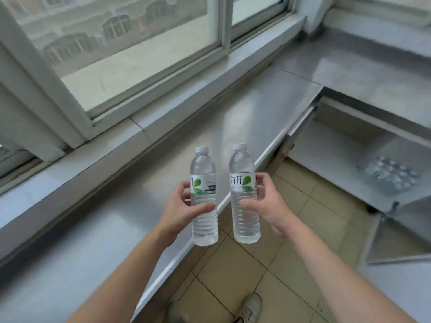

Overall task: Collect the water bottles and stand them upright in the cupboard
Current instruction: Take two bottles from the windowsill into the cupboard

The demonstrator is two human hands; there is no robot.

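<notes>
We hold one water bottle in each hand: our left hand [184, 206] curls round the left bottle [203, 197], our right hand [265, 201] round the right bottle [243, 194], both upright above the steel surface [116, 229] edge and tiled floor [268, 264]. To the right, the cupboard [349, 145] stands open with a cluster of bottles [391, 176] inside. The cupboard door [405, 231] swings outward. Shoes [250, 308] show below.

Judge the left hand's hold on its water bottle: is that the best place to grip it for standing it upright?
Probably yes. The left hand wraps the bottle from its left side at mid-body, at the label's lower edge and the ribs below. The ribbing resists slipping, the bottle is already upright, and the base stays free for setting down.
</notes>
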